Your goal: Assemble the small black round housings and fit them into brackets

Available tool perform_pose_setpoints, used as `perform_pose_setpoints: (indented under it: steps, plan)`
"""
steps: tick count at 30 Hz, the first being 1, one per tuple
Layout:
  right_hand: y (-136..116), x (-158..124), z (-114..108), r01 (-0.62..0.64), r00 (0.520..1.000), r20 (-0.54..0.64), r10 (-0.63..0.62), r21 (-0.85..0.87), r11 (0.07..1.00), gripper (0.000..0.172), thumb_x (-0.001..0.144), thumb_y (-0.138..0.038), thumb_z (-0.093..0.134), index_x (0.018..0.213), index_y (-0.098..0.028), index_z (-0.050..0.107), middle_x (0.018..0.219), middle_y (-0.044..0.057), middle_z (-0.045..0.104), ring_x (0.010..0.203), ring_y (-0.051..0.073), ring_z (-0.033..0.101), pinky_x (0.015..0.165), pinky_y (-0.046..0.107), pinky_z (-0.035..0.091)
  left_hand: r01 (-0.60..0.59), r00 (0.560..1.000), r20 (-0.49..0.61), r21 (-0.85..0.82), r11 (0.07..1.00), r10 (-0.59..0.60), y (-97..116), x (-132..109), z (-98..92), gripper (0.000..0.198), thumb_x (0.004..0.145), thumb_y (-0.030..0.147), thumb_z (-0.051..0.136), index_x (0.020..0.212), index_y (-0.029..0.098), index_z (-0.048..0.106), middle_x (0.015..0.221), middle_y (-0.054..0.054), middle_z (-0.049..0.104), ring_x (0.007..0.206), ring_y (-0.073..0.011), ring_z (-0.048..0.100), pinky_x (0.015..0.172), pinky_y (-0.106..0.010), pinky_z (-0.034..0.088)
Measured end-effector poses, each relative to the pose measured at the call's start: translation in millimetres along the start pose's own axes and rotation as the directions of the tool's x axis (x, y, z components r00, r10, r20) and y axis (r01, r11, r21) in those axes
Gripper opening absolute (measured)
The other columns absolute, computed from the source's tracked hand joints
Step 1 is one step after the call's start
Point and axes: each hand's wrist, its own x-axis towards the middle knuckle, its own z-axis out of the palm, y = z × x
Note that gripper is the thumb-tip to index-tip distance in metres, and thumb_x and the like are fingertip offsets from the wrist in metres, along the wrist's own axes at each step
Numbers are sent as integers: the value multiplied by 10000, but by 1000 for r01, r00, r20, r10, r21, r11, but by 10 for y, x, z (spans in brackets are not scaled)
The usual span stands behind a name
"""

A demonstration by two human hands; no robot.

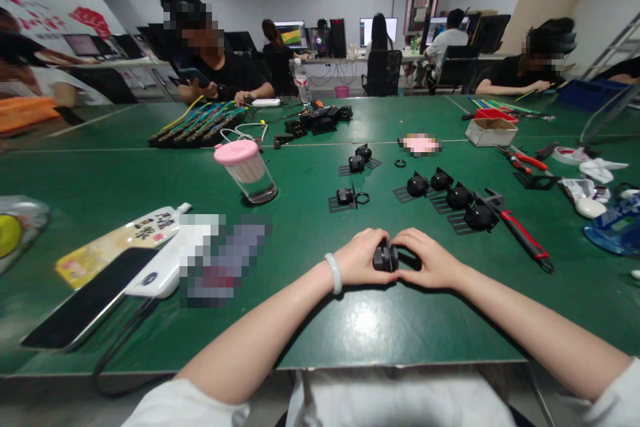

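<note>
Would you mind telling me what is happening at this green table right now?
A seated person holds a small black part between the left hand and right hand, both closed on it just above the green table near its front edge. Similar black parts lie in a row ahead on the right, beside a red-handled wrench. A pink-lidded cup stands ahead on the left, and a phone lies nearer. Other people sit along the far side.

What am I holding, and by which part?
A black part, pinched between both hands: left hand on its left side, right hand on its right.
</note>
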Motion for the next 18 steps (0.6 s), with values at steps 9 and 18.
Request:
perform_pose_setpoints:
  steps: [9,18]
  plan:
    - [38,-27,51,45,999,-27,-46,-33,998,412,694,-351,589,1048,-189,456,991,94,526,903,213,488,770,366,407,-1,1000,15,18,1000,1,11,1,-13,509,593,500,615,933,169,430,835,-43,508,779,-196,476,726,-316,396]
    - [0,-14,43,113,994,12,-113,-152,982,286,736,-272,528,1003,-183,477,1017,104,509,905,210,478,767,365,409,6,1000,12,3,1000,-6,10,3,-10,507,572,460,642,932,173,430,848,-41,513,795,-201,480,735,-323,396]
